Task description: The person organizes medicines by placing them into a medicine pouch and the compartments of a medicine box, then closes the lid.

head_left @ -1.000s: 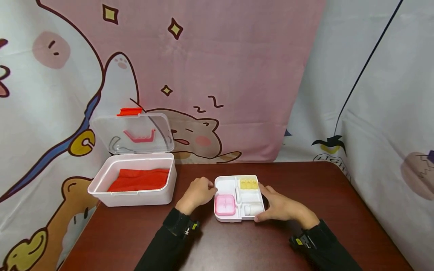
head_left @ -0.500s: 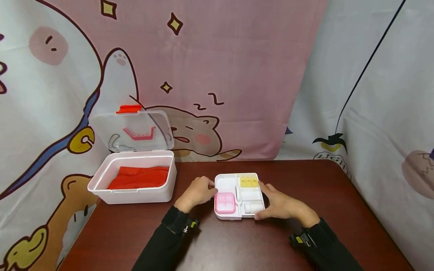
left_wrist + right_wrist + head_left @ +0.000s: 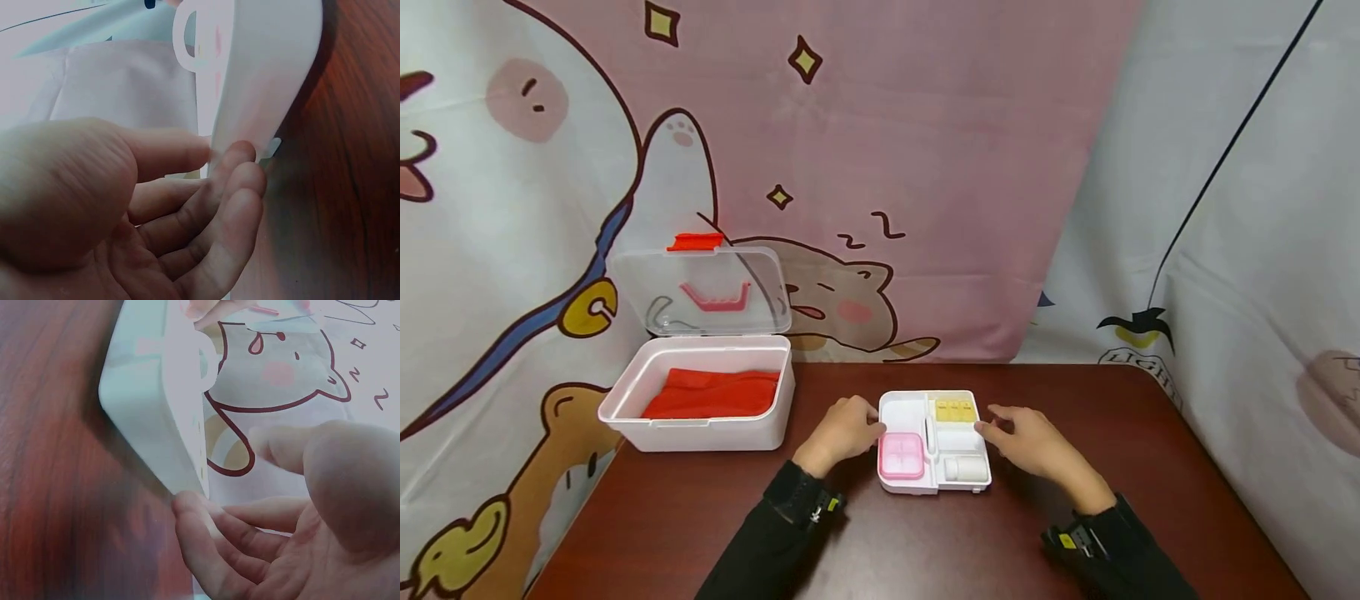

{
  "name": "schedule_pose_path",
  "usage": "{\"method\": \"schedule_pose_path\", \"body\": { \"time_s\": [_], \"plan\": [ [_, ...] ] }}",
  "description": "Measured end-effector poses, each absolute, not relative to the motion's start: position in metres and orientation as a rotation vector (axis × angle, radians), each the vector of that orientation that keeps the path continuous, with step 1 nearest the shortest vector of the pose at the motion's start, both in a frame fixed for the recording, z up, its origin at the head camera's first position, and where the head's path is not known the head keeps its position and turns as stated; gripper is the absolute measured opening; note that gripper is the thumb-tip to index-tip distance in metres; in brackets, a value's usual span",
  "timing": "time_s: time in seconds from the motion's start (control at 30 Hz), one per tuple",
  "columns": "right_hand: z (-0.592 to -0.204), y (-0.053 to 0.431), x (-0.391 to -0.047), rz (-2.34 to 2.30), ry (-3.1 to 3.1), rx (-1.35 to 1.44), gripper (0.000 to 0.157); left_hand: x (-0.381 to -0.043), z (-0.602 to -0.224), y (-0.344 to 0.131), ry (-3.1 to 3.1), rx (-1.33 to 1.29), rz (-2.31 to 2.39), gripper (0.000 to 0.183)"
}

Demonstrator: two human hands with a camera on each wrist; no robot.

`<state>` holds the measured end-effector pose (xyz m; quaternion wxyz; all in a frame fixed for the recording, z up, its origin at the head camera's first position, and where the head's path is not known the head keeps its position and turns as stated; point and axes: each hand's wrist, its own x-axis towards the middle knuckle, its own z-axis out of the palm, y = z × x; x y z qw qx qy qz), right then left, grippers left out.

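Note:
A white pill organizer [image 3: 901,412] lies on the brown table [image 3: 1000,542]. It has a pink four-part compartment [image 3: 902,456] at front left, a yellow one [image 3: 955,410] at back right and a white cylinder [image 3: 966,468] at front right. My left hand [image 3: 842,432] holds the organizer's left edge, thumb at the rim and bent fingers along the side wall [image 3: 269,69]. At the right edge is my right hand [image 3: 1037,442]; in the right wrist view its fingertips [image 3: 187,503] touch a corner of the organizer while the thumb [image 3: 281,450] stays apart.
A white plastic box [image 3: 700,433] stands at the table's back left, holding folded red cloth [image 3: 715,395]. Its clear lid [image 3: 707,287] is raised against a printed curtain [image 3: 962,167] behind the table. Another curtain [image 3: 1240,250] hangs on the right.
My right hand has loosened from the organizer's right side: the thumb has left the front corner and the fingers have drawn together near the back. The left hand stays at the left edge.

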<state>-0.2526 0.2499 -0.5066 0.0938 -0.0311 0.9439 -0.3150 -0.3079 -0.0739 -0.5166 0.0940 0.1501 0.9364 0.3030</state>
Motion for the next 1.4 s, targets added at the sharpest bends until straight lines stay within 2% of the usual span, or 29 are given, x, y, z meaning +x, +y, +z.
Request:
{"method": "schedule_pose_path", "body": {
  "time_s": [0.17, 0.3, 0.57, 0.87, 1.07, 1.3, 1.4],
  "plan": [
    [-0.507, 0.247, -0.253, -1.140, 2.690, 0.003, 0.051, -0.307, -0.515, -0.073, 2.778, 0.425, 0.891, 0.018],
    [-0.514, 0.243, -0.255, -1.228, 2.656, 0.025, 0.044, -0.304, -0.514, -0.073, 2.771, 0.419, 0.894, 0.017],
    [-0.527, 0.237, -0.257, -1.306, 2.640, 0.067, 0.042, -0.295, -0.515, -0.067, 2.812, 0.404, 0.914, 0.025],
    [-0.521, 0.233, -0.253, -1.357, 2.630, 0.066, 0.042, -0.290, -0.509, -0.063, 2.887, 0.415, 0.820, 0.028],
    [-0.498, 0.231, -0.251, -1.484, 2.563, 0.046, 0.046, -0.287, -0.482, -0.069, 2.897, 0.432, 0.840, 0.025],
    [-0.464, 0.220, -0.253, -1.569, 2.463, -0.045, 0.049, -0.272, -0.440, -0.089, 2.962, 0.430, 0.773, 0.032],
    [-0.455, 0.213, -0.253, -1.620, 2.400, -0.067, 0.050, -0.267, -0.426, -0.100, 2.923, 0.392, 0.807, 0.025]
  ]
}}
